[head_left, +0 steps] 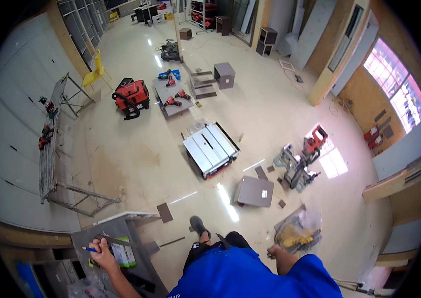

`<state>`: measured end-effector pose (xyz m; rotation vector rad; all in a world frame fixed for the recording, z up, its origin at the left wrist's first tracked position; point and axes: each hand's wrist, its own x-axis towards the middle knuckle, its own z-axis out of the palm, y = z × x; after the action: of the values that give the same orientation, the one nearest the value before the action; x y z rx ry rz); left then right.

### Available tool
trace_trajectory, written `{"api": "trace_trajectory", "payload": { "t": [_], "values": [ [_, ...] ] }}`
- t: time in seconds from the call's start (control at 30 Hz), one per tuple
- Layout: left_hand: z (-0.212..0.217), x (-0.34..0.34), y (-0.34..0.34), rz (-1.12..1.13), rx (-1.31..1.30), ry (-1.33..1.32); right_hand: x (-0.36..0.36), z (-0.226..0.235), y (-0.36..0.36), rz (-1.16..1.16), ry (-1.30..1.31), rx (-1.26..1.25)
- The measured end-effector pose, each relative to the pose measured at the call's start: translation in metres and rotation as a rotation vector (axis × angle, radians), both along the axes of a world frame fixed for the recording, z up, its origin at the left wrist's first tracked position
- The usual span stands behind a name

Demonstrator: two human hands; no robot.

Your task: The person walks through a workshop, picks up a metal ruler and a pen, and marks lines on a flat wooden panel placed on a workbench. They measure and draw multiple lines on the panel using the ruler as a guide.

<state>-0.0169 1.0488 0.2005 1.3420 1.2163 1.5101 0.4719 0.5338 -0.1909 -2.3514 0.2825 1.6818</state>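
At the lower left, my left hand (pixel 102 253) is closed round a blue pencil (pixel 91 249), over a grey worktop (pixel 87 237). A thin dark strip (pixel 117 240) lies against its fingers; whether it is gripped too, I cannot tell. Close beside that hand, a green-and-white packet (pixel 123 252) rests on the worktop. My right hand (pixel 273 252) hangs low at my right side with its fingers curled in, and what they hold, if anything, does not show. Nearest to it is a yellow tool (pixel 297 238) under clear plastic on the floor.
A table saw (pixel 210 144) stands ahead, with a grey-brown box (pixel 254 191) nearer and a mitre saw (pixel 297 166) to the right. Farther off are a red vacuum (pixel 132 96) and a board with red drills (pixel 173 101). A metal trestle bench (pixel 54 144) lines the left; offcuts (pixel 165 212) lie scattered.
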Motion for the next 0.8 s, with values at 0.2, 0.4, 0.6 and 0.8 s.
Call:
{"api": "trace_trajectory", "payload": {
  "t": [0.2,0.4,0.6,0.8],
  "values": [
    [0.02,0.109,0.167,-0.135,-0.017,-0.043,0.043,0.059,0.131,-0.16,-0.083,0.138],
    [0.013,0.199,0.281,-0.196,0.035,-0.035,0.06,0.035,0.377,-0.152,-0.019,0.397],
    [0.006,0.178,0.393,-0.058,-0.006,0.001,0.104,0.009,0.61,0.267,-0.095,0.547],
    [-0.005,0.179,0.499,0.016,-0.137,-0.042,0.13,0.082,0.755,-0.142,-0.077,0.901]
  ]
}}
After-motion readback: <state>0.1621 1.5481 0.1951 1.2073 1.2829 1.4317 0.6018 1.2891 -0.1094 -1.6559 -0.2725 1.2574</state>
